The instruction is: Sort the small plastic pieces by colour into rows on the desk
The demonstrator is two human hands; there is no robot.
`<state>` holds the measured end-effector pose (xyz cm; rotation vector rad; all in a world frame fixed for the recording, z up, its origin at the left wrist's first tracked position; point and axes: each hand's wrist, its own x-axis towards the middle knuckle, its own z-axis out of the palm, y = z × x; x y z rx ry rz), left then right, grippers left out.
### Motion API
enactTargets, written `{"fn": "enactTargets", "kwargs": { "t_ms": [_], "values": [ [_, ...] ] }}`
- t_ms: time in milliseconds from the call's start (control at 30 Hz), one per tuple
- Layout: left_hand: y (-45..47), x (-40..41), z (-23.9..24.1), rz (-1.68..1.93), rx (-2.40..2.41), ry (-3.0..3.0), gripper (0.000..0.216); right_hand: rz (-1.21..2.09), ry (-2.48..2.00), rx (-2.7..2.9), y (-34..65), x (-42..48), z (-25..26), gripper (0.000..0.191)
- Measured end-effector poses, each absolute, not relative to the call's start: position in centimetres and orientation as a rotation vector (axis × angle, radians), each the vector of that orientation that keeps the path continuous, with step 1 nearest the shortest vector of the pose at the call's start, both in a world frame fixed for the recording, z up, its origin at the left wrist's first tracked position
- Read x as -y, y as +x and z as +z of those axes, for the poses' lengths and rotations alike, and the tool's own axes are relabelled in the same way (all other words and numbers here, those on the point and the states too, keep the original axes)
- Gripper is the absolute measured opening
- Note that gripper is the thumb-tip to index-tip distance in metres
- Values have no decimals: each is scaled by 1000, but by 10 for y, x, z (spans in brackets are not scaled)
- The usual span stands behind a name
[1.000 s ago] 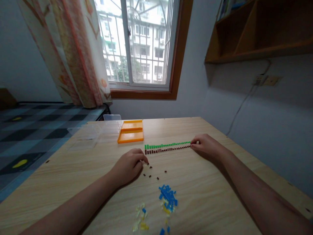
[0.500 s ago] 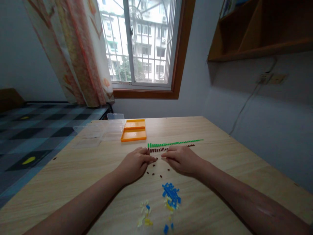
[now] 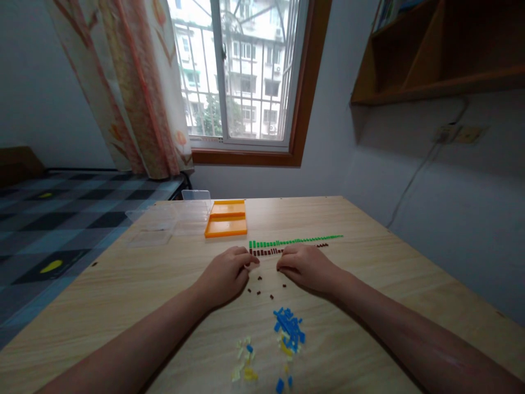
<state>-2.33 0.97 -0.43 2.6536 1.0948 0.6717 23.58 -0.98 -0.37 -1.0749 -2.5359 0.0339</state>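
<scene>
My right hand [image 3: 305, 266] is closed in a pinch just below the brown row, with a tiny dark spot at its fingertips that looks like a small brown brick [image 3: 278, 269]. Facing it, my left hand [image 3: 227, 273] rests on the table near the row's left end; its index finger and thumb are apart and nothing shows between them. Small brown bricks [image 3: 263, 253] form a row, partly hidden behind my right hand. Beyond it runs a longer row of green bricks [image 3: 283, 242]. Several loose brown bricks [image 3: 258, 293] lie nearer to me, between my forearms.
A pile of blue bricks [image 3: 290, 326] lies on the near tabletop, with yellow pieces [image 3: 250, 374] and pale pieces beside it. An orange two-part tray [image 3: 226, 235] and clear plastic boxes [image 3: 151, 235] stand at the back left. A window [image 3: 254, 76] is beyond the table.
The brown brick that lay at my left fingertips is no longer there. My left fingers have drawn back and parted, and my right fingertips have curled in. The view has shifted slightly.
</scene>
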Motion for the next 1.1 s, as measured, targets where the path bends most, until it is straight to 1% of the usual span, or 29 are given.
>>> {"fn": "enactTargets", "kwargs": {
  "t_ms": [167,367,467,633,733,933,1100],
  "values": [
    [-25,-9,-5,671,-1077,2659,35,138,-1196,2475,246,10,-4,4],
    [-25,-9,-4,649,-1067,2664,34,252,-1228,2414,252,9,-3,5],
    [-25,-8,-4,646,-1051,2682,32,259,-1246,2406,255,6,-5,4],
    [-26,-8,-4,661,-1028,2691,30,250,-1210,2438,252,7,-10,11],
    [-27,-9,-3,661,-1020,2690,30,202,-1221,2420,259,5,-4,12],
    [-27,-8,-2,675,-1017,2672,29,160,-1407,2243,339,-17,17,19],
    [-27,-9,-2,672,-1023,2655,27,241,-1719,2101,394,-26,6,25]
  ]
}}
